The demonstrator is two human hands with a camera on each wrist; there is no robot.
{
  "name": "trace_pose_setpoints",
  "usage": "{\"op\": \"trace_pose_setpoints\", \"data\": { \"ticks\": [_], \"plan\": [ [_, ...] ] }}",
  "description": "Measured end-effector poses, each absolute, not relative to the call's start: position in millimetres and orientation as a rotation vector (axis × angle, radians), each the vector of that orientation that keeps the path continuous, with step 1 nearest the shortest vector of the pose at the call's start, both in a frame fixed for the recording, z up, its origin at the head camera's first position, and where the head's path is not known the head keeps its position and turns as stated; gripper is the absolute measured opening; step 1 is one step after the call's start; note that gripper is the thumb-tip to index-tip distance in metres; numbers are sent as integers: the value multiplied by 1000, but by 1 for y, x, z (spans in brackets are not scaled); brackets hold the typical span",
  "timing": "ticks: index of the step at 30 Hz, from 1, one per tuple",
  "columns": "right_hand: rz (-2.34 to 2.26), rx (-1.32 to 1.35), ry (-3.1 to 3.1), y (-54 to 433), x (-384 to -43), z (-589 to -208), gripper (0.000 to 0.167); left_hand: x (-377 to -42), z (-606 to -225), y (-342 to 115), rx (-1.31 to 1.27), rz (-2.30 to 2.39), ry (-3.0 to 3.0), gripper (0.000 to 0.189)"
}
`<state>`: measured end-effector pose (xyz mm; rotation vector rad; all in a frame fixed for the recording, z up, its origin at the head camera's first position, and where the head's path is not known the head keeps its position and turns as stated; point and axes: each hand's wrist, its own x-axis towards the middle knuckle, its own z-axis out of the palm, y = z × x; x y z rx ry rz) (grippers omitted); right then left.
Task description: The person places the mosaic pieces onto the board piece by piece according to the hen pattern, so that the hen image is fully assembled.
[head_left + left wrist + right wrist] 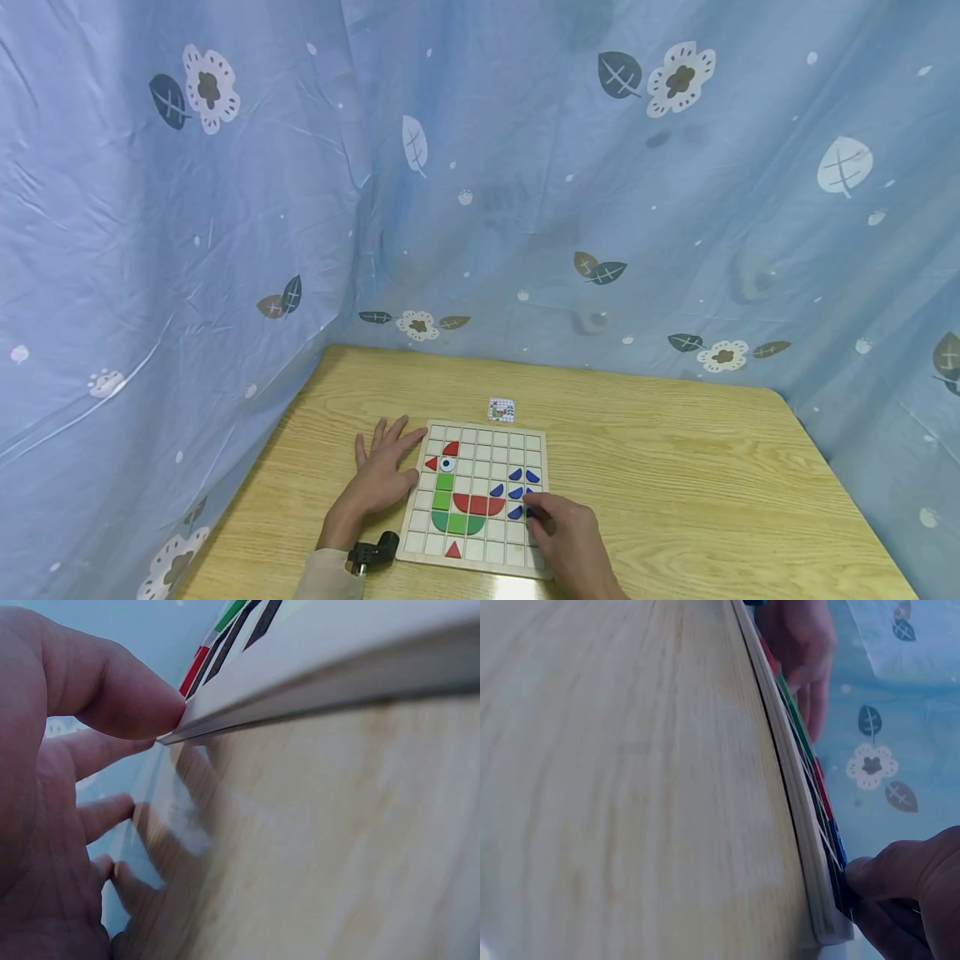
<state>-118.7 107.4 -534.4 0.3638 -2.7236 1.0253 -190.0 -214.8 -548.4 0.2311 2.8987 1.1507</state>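
A wooden grid board lies on the table, with flat coloured pieces forming a bird-like picture. Its parts include a round eye piece, green squares, a red square and several blue half-round pieces. My right hand is at the board's right side, thumb and forefinger pinching a blue half-round piece low against the board; the fingers partly hide it. Beside the left edge, my left hand rests with fingers spread, its thumb touching the board's edge.
A small picture card showing a similar bird lies just behind the board. The wood-grain table extends to the right. Blue patterned curtain hangs behind and at both sides. A black device is strapped to the left wrist.
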Motion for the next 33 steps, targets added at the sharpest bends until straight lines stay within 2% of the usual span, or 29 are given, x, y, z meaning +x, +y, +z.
{"op": "trace_pose_setpoints", "data": {
  "ticks": [12,20,33],
  "plan": [
    [1089,312,-2489,131,-120,-538,33,-191,-549,-216,233,1148,2902,73],
    [1160,497,-2625,121,-124,-539,29,-190,-549,-218,232,1146,2898,74],
    [1061,483,-2740,116,-126,-536,29,-192,-545,-216,252,1132,2902,73]
  ]
}}
